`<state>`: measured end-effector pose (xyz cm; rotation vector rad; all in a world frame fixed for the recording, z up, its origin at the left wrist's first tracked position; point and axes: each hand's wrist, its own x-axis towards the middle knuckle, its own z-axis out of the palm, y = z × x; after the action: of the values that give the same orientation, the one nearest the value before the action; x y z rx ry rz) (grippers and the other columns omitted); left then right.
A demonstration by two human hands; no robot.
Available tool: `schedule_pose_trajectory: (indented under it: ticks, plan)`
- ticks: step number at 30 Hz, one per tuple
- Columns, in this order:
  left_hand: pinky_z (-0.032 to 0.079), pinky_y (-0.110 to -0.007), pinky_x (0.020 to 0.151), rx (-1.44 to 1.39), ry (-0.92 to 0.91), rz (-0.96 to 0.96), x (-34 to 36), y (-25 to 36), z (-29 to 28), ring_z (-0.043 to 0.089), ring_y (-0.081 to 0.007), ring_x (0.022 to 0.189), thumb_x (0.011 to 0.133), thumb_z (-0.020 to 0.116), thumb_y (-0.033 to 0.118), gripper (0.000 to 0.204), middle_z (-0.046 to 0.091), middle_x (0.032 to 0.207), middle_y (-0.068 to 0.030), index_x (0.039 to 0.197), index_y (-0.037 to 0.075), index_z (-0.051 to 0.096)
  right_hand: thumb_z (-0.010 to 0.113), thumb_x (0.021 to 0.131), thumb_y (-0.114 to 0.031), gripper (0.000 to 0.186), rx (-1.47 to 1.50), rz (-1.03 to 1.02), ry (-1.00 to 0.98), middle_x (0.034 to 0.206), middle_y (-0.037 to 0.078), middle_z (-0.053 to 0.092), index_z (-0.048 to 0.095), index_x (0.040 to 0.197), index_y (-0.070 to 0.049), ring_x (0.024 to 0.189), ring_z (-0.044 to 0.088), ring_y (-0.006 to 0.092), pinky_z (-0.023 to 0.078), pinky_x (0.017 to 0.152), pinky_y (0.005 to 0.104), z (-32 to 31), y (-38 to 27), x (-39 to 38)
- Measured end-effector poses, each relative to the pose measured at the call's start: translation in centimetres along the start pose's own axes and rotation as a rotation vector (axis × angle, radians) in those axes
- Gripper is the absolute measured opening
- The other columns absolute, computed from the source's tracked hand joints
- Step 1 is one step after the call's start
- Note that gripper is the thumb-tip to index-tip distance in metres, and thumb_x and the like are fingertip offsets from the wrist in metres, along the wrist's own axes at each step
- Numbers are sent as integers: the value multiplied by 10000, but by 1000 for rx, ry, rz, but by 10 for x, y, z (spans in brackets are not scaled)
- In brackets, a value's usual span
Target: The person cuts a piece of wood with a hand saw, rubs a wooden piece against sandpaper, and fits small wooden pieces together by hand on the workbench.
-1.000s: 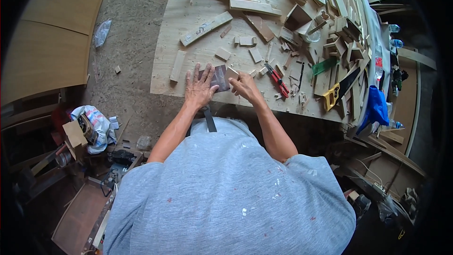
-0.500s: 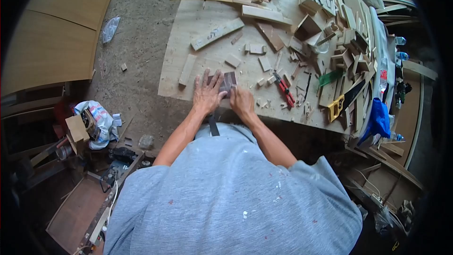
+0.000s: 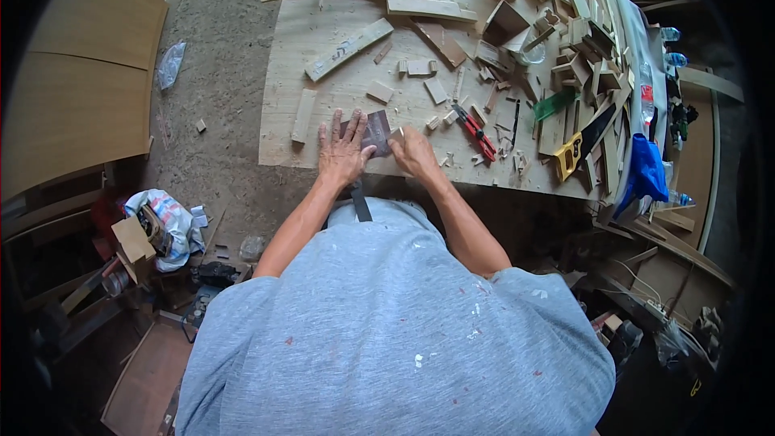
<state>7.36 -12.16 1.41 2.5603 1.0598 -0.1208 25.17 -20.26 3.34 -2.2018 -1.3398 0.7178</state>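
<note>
My left hand (image 3: 342,153) lies flat with its fingers spread, pressing on a dark brown sheet that looks like sandpaper (image 3: 376,133) near the table's front edge. Just right of that sheet, my right hand (image 3: 416,152) is closed around a small pale wood piece (image 3: 396,136); only its end shows past the fingers. Red-handled pliers (image 3: 475,133) rest on the tabletop right of my right hand. Beyond the sheet lies a small flat wood block (image 3: 380,91).
A plywood worktable (image 3: 278,73) carries many wood offcuts. At its right are a yellow-handled saw (image 3: 569,155), a green piece (image 3: 555,103) and a blue bag (image 3: 646,173). A longer board (image 3: 349,49) lies farther back. Large panels (image 3: 89,89) stand at the left.
My right hand has shifted right, off the dark sheet, with the wood piece now showing in its grip. My left hand stays flat on the sheet. The whole view has shifted slightly.
</note>
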Motion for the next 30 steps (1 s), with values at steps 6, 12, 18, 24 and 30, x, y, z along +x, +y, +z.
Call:
schedule_pose_trajectory:
  ticks: [6,12,18,24,30]
  plan:
    - [39,-603,1209,0,-26,-7,3,-2,-1,-5,-316,1549,963,494,546,783,117,1681,29,1602,198,204,681,818,-157,228,-34,18,-69,850,293,666,652,912,49,847,661,453,522,772,503,-10,-19,31]
    - [28,-600,1211,-6,-42,-20,-1,-2,2,-27,-312,1549,970,487,541,773,103,1683,41,1605,216,188,559,907,-131,182,-68,-50,120,899,307,624,623,909,39,824,651,478,535,728,537,25,-30,22]
    - [26,-598,1211,-7,-87,-19,4,0,-4,-28,-309,1549,984,465,528,767,70,1687,32,1610,207,159,546,930,-111,148,-25,-23,38,956,295,598,584,976,24,819,638,487,534,708,548,25,-22,-6]
    - [46,-603,1207,-8,-28,-57,6,0,1,8,-321,1549,983,468,524,791,82,1687,8,1609,159,152,553,933,-126,161,-51,-26,88,972,300,593,574,987,25,819,637,485,542,716,539,28,-31,10]
    - [56,-622,1200,-50,-28,-42,6,-1,-4,11,-332,1546,983,484,511,774,110,1683,-1,1606,177,168,587,897,-113,180,-58,21,23,938,299,621,596,993,39,818,634,489,523,743,536,-5,-17,-14]
